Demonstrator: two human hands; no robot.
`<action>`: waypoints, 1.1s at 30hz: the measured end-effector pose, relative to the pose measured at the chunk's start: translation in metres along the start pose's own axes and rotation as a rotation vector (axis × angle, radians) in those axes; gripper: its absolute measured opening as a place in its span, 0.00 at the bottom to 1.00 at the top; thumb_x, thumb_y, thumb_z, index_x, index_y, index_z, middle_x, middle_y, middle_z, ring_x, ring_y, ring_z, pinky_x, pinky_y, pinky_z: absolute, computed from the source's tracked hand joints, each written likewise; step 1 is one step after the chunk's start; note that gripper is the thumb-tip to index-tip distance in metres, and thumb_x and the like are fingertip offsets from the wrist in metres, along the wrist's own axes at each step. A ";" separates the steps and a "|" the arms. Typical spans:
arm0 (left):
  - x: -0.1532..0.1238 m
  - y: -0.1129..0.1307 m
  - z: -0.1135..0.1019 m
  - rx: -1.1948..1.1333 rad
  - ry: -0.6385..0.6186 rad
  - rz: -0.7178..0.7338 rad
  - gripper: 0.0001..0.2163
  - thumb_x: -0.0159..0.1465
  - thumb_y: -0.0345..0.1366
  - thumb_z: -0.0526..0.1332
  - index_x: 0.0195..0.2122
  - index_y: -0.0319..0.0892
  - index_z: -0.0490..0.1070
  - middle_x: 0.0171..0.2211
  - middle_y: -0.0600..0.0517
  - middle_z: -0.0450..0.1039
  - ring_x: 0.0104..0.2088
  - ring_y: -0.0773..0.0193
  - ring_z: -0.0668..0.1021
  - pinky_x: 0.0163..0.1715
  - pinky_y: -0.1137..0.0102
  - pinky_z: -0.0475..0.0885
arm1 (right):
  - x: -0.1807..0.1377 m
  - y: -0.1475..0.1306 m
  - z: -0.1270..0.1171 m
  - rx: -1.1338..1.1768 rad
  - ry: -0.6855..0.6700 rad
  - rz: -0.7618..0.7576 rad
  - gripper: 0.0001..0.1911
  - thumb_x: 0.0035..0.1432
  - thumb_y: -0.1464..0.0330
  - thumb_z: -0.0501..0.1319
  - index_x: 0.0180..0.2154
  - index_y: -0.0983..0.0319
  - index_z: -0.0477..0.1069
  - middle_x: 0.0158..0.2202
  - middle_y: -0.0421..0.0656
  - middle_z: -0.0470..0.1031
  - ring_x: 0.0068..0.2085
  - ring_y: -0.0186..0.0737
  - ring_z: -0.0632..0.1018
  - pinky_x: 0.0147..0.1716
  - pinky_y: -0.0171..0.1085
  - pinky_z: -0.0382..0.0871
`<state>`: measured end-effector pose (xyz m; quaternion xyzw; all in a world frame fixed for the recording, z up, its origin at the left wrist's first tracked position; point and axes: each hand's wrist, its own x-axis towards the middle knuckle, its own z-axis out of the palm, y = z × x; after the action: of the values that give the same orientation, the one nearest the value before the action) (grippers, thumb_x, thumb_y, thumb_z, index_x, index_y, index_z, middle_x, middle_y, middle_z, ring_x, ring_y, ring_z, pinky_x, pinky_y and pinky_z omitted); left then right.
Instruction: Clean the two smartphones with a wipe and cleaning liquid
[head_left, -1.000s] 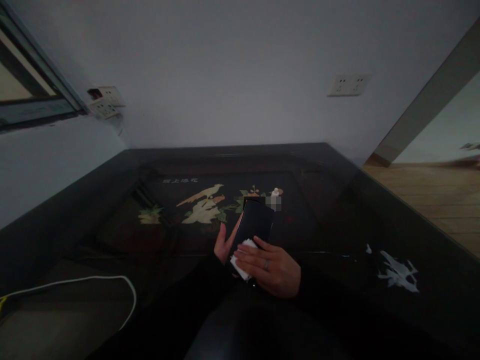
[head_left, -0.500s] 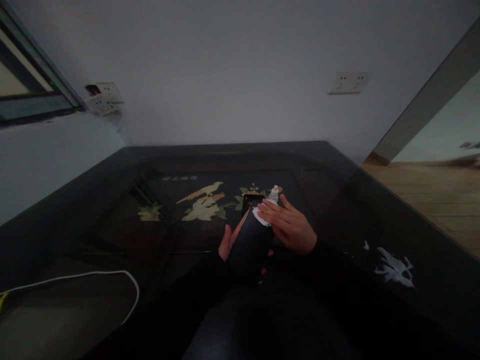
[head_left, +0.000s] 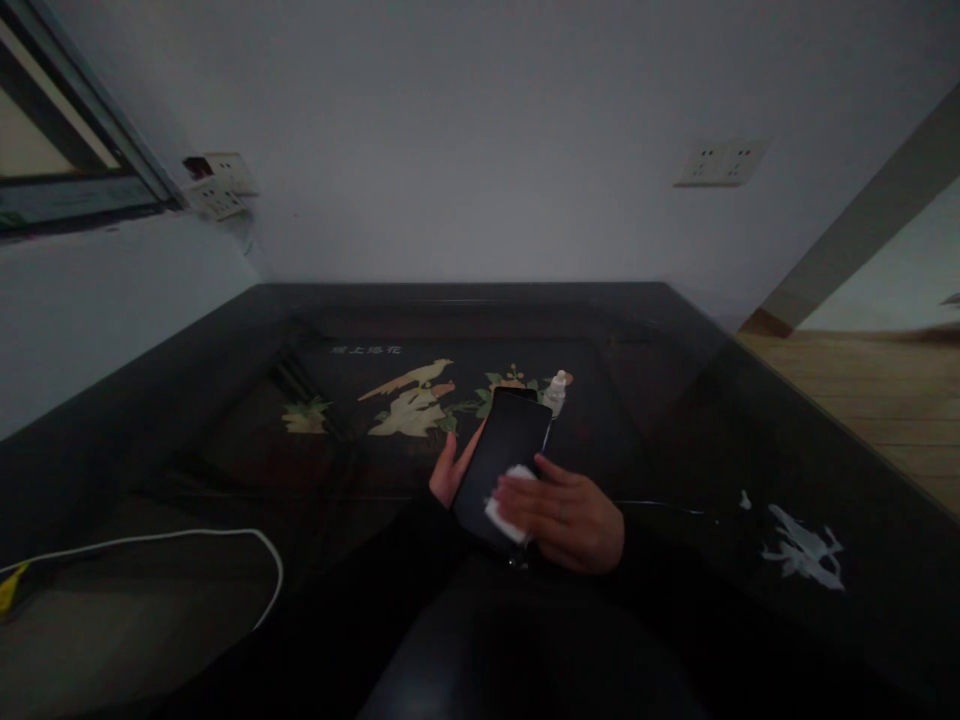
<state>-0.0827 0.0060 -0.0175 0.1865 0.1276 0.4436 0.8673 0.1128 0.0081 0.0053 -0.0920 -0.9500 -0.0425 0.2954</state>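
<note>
My left hand (head_left: 448,474) grips a black phone (head_left: 504,458) from underneath, its dark screen tilted up toward me. Pressed onto the lower part of that screen is a small white cloth (head_left: 508,503), pinned under the fingers of my right hand (head_left: 566,512), which lie close together on it. A small white bottle (head_left: 555,391) stands on the dark table (head_left: 675,420) just beyond the phone's top edge.
The table top bears an inlaid bird-and-flower picture (head_left: 411,398). A white cable (head_left: 187,545) loops across its near left part. White torn scraps (head_left: 802,548) lie at the right. Wall sockets (head_left: 721,162) sit above, and wooden floor (head_left: 870,400) shows at the right.
My right hand with the cloth went from the phone's lower end up to its top, then back down to the lower part of the screen. The left hand kept holding the phone.
</note>
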 end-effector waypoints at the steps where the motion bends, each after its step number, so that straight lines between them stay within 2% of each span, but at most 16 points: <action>1: -0.002 0.000 0.002 0.015 -0.047 -0.056 0.32 0.59 0.57 0.40 0.62 0.54 0.32 0.54 0.42 0.61 0.43 0.49 0.73 0.41 0.50 0.63 | -0.003 0.009 -0.004 -0.046 0.014 0.102 0.21 0.58 0.73 0.47 0.53 0.66 0.60 0.52 0.47 0.67 0.58 0.39 0.61 0.59 0.50 0.44; 3: -0.004 -0.001 0.006 0.045 -0.134 -0.147 0.34 0.56 0.60 0.42 0.60 0.59 0.29 0.57 0.42 0.57 0.47 0.41 0.70 0.39 0.45 0.61 | -0.006 0.020 -0.010 -0.131 0.077 0.273 0.22 0.57 0.77 0.47 0.53 0.65 0.59 0.53 0.49 0.66 0.58 0.40 0.61 0.58 0.53 0.44; 4: -0.005 -0.001 0.006 0.051 -0.153 -0.161 0.34 0.56 0.60 0.42 0.60 0.60 0.29 0.57 0.43 0.56 0.48 0.40 0.69 0.39 0.45 0.60 | -0.007 0.020 -0.010 -0.146 0.097 0.290 0.22 0.56 0.77 0.48 0.53 0.66 0.60 0.53 0.50 0.66 0.58 0.40 0.61 0.58 0.54 0.44; 6: -0.004 -0.001 0.004 0.048 -0.112 -0.107 0.32 0.57 0.59 0.42 0.60 0.59 0.30 0.56 0.44 0.58 0.44 0.46 0.72 0.41 0.48 0.61 | -0.004 0.009 -0.003 -0.111 0.069 0.221 0.21 0.55 0.77 0.49 0.52 0.68 0.61 0.52 0.50 0.67 0.58 0.40 0.60 0.58 0.52 0.46; 9: -0.001 -0.001 -0.002 0.043 0.031 0.009 0.30 0.61 0.54 0.40 0.62 0.51 0.37 0.51 0.45 0.66 0.33 0.60 0.75 0.41 0.60 0.65 | 0.004 -0.015 0.012 0.014 -0.013 -0.016 0.19 0.57 0.73 0.49 0.50 0.70 0.63 0.51 0.49 0.68 0.59 0.40 0.59 0.59 0.47 0.47; 11: -0.001 -0.001 -0.003 0.029 0.082 0.046 0.29 0.61 0.53 0.41 0.62 0.49 0.40 0.47 0.46 0.69 0.30 0.62 0.75 0.38 0.64 0.66 | 0.007 -0.017 0.014 0.036 -0.013 -0.046 0.19 0.58 0.73 0.48 0.50 0.69 0.63 0.51 0.47 0.68 0.58 0.39 0.60 0.60 0.48 0.43; 13: -0.002 -0.001 0.002 0.008 0.063 0.004 0.29 0.60 0.54 0.42 0.61 0.53 0.38 0.48 0.47 0.68 0.36 0.57 0.75 0.38 0.60 0.66 | 0.005 -0.004 0.008 -0.010 0.000 0.083 0.19 0.58 0.74 0.48 0.51 0.67 0.61 0.52 0.47 0.68 0.58 0.37 0.61 0.60 0.50 0.38; 15: -0.004 -0.001 0.008 0.009 0.006 -0.075 0.31 0.58 0.58 0.41 0.61 0.57 0.34 0.51 0.45 0.65 0.42 0.47 0.73 0.37 0.51 0.65 | 0.002 0.012 0.000 -0.091 0.046 0.268 0.21 0.58 0.77 0.47 0.53 0.65 0.59 0.53 0.47 0.66 0.58 0.38 0.62 0.59 0.54 0.36; 17: -0.004 -0.001 0.012 0.018 -0.012 -0.118 0.31 0.58 0.59 0.39 0.61 0.57 0.33 0.54 0.43 0.62 0.45 0.42 0.71 0.37 0.47 0.64 | 0.001 0.016 -0.002 -0.124 0.082 0.340 0.21 0.58 0.78 0.47 0.53 0.64 0.59 0.54 0.48 0.65 0.58 0.39 0.61 0.59 0.55 0.38; 18: -0.003 0.000 0.011 0.015 0.002 -0.100 0.31 0.59 0.58 0.39 0.61 0.56 0.34 0.54 0.43 0.62 0.44 0.44 0.72 0.37 0.49 0.64 | 0.001 0.012 0.000 -0.108 0.069 0.313 0.21 0.58 0.77 0.47 0.53 0.65 0.59 0.54 0.48 0.65 0.58 0.39 0.61 0.59 0.54 0.40; 20: -0.002 0.002 0.007 0.001 0.043 -0.046 0.29 0.60 0.55 0.40 0.62 0.53 0.36 0.53 0.44 0.63 0.39 0.53 0.75 0.39 0.55 0.67 | 0.006 -0.004 0.008 -0.017 -0.018 0.136 0.19 0.58 0.74 0.48 0.52 0.68 0.61 0.53 0.48 0.67 0.58 0.39 0.60 0.59 0.49 0.43; 23: 0.001 0.004 0.000 -0.009 0.068 -0.021 0.30 0.61 0.53 0.42 0.62 0.48 0.39 0.52 0.44 0.65 0.35 0.58 0.75 0.39 0.61 0.68 | 0.012 -0.018 0.017 0.063 -0.083 -0.035 0.18 0.59 0.73 0.48 0.50 0.67 0.63 0.52 0.45 0.67 0.58 0.37 0.61 0.60 0.47 0.40; 26: 0.001 0.002 0.000 -0.029 0.043 -0.050 0.31 0.60 0.55 0.44 0.62 0.52 0.37 0.53 0.44 0.63 0.42 0.52 0.74 0.41 0.53 0.66 | 0.010 -0.002 0.012 0.000 -0.043 0.158 0.20 0.59 0.76 0.47 0.53 0.65 0.60 0.53 0.46 0.66 0.58 0.36 0.62 0.60 0.51 0.36; 29: 0.000 -0.001 0.003 -0.032 0.006 -0.117 0.31 0.58 0.57 0.44 0.61 0.57 0.37 0.55 0.44 0.61 0.44 0.44 0.72 0.38 0.45 0.64 | 0.006 0.012 0.006 -0.081 0.044 0.352 0.21 0.59 0.77 0.46 0.54 0.64 0.59 0.54 0.48 0.65 0.58 0.38 0.60 0.59 0.54 0.38; 31: 0.000 -0.002 0.002 -0.045 0.015 -0.119 0.31 0.59 0.55 0.44 0.61 0.53 0.39 0.54 0.43 0.62 0.44 0.47 0.73 0.41 0.48 0.64 | 0.007 0.004 0.008 -0.055 0.020 0.294 0.21 0.59 0.77 0.46 0.54 0.64 0.59 0.54 0.47 0.65 0.59 0.37 0.59 0.59 0.52 0.40; 33: 0.001 -0.002 0.001 -0.060 0.042 -0.082 0.29 0.61 0.52 0.43 0.62 0.49 0.41 0.53 0.44 0.64 0.43 0.53 0.73 0.44 0.57 0.64 | 0.012 -0.010 0.013 0.023 -0.048 0.129 0.19 0.59 0.75 0.47 0.52 0.65 0.61 0.53 0.46 0.66 0.59 0.36 0.59 0.60 0.49 0.42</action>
<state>-0.0803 0.0059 -0.0179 0.1454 0.1400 0.4152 0.8871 0.0944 0.0019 0.0011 -0.1506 -0.9493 -0.0101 0.2758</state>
